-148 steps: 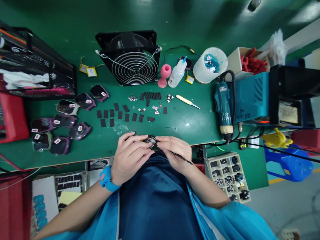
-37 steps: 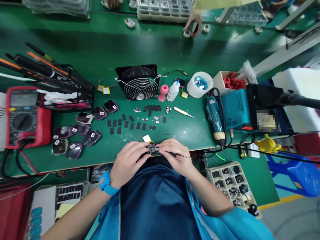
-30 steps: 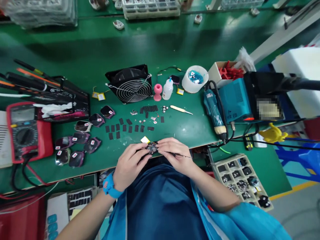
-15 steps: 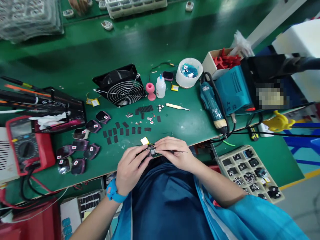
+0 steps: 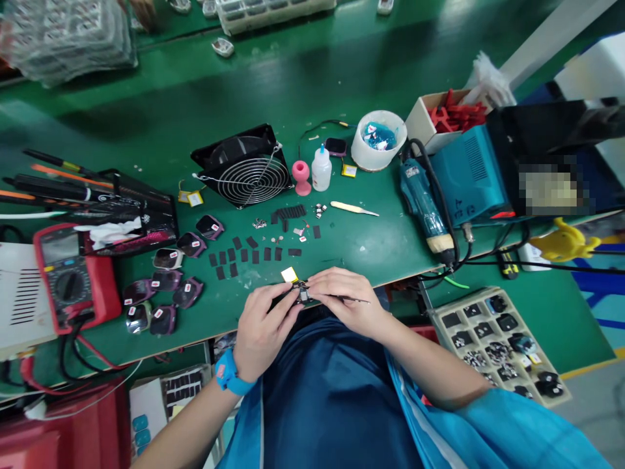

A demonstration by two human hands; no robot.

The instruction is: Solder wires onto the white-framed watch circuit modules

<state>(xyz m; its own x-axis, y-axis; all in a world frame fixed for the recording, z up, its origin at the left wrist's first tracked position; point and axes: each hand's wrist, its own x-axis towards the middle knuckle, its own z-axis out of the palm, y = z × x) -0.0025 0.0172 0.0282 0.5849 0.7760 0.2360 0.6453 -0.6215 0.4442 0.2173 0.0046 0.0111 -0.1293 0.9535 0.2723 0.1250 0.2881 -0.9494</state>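
My left hand (image 5: 262, 326) and my right hand (image 5: 344, 298) meet at the near edge of the green bench (image 5: 146, 98). Between their fingertips sits a small dark circuit assembly (image 5: 301, 294) with a yellow battery (image 5: 290, 274) attached. The left hand pinches the assembly. The right hand also grips thin black tweezers (image 5: 352, 299) that stick out to the right. A blue wristband (image 5: 229, 378) is on my left wrist. Several black pads (image 5: 244, 251) lie in rows just beyond my hands.
Several purple watch cases (image 5: 166, 280) lie left; a red multimeter (image 5: 73, 280) beyond them. A black fan (image 5: 244, 166), pink stand (image 5: 301, 177), white bottle (image 5: 321, 169) and tub (image 5: 378, 130) stand behind. An electric screwdriver (image 5: 424, 208) and teal box (image 5: 469, 176) are right. A parts tray (image 5: 498, 339) sits lower right.
My view has tilted up and swung, showing more of the far bench and the multimeter. Both hands stay on the assembly at the bench edge; the yellow battery now shows beside it.
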